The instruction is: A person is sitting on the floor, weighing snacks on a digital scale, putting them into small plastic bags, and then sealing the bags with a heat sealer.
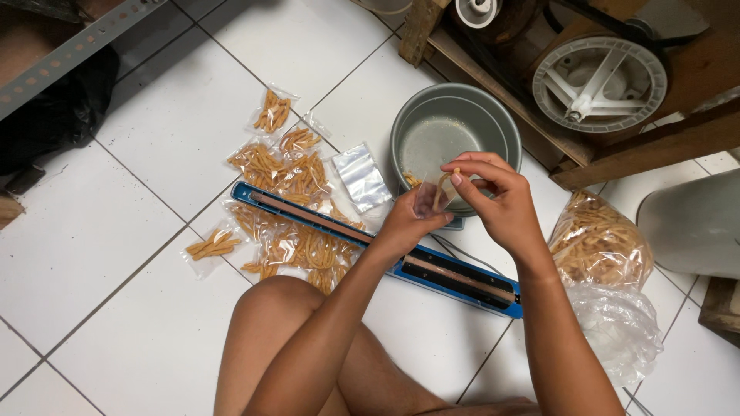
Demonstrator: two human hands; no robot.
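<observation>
**Inspector:** Report hand positions.

**Assistant:** The left hand point(407, 222) pinches a small clear pouch point(426, 199) by its lower part, fingers closed on it. The right hand point(493, 202) holds a pale snack stick point(442, 187) between narrowed fingertips at the pouch mouth. Both are raised over the edge of the grey bowl point(455, 139), above the blue sealer point(385, 246).

**Inspector:** Hazards?

**Assistant:** In my judgement, the thin film mouth may fold shut, so the stick could catch on the lip and snap or drop. A drop would land in the bowl or on the tiled floor point(146, 192). Crumbs left on the mouth could spoil a seal.

**Inspector:** Surroundings?

**Assistant:** Filled packets point(285, 173) crowd the sealer's far end, some touching it. Empty pouches point(361, 176) lie beside them. The big bag point(600, 243) sits just beside the right forearm; an elbow could nudge it.
</observation>
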